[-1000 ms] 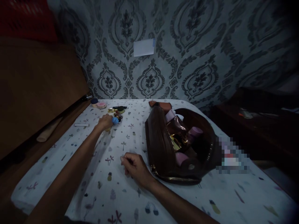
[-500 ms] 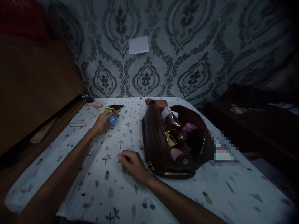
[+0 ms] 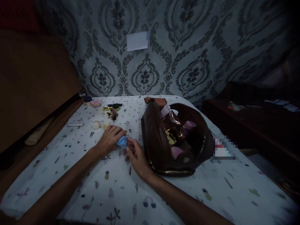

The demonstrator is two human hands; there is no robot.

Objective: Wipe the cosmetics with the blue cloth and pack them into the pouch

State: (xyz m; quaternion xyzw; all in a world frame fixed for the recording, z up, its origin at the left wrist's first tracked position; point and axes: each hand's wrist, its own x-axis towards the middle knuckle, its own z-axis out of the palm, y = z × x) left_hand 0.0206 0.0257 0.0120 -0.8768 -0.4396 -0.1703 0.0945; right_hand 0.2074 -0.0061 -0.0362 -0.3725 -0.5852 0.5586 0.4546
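My left hand (image 3: 109, 139) is closed around a small blue thing (image 3: 122, 141) over the middle of the patterned bedsheet (image 3: 122, 193). My right hand (image 3: 136, 156) is just beside it, fingers pinched at the blue thing's right edge. An open brown bag (image 3: 161, 140) stands right of both hands, with pink-capped bottles (image 3: 187, 126) and gold items inside. Behind my left hand lie two pale round items (image 3: 96, 125) and a row of small cosmetics (image 3: 112, 107).
A pink compact (image 3: 95, 102) and a dark-lidded jar (image 3: 88, 99) sit at the far left of the sheet. A white stick (image 3: 75, 124) lies near the left edge. A brown board (image 3: 35, 84) rises on the left, dark furniture (image 3: 253, 118) on the right, patterned wall behind.
My left hand has drawn the blue thing back from the cosmetics toward me. My right hand has lifted off the sheet and met it at the blue thing.
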